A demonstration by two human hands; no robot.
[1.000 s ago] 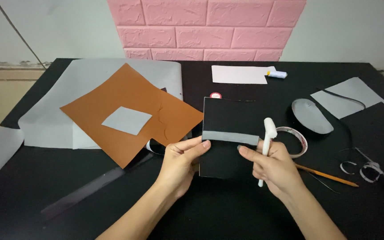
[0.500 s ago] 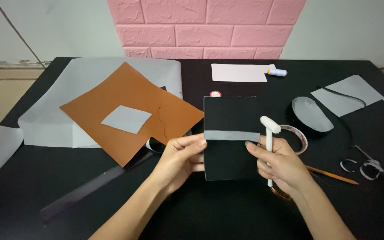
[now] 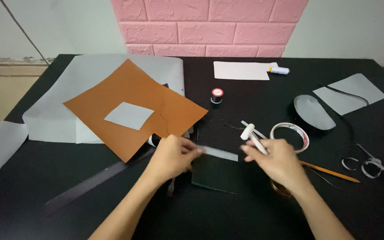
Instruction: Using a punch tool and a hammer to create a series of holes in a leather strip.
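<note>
My left hand (image 3: pixel 174 155) pinches the grey strip (image 3: pixel 218 153) on the black card (image 3: pixel 214 171); my right hand (image 3: pixel 276 160) grips a white pen (image 3: pixel 253 137). The strip could skew if my pinch slips.

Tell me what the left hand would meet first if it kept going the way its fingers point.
The left hand points right, along the grey strip it pinches over the black sheet. Past the strip's end it would likely meet the right hand holding the white pen, though depth is uncertain.
</note>
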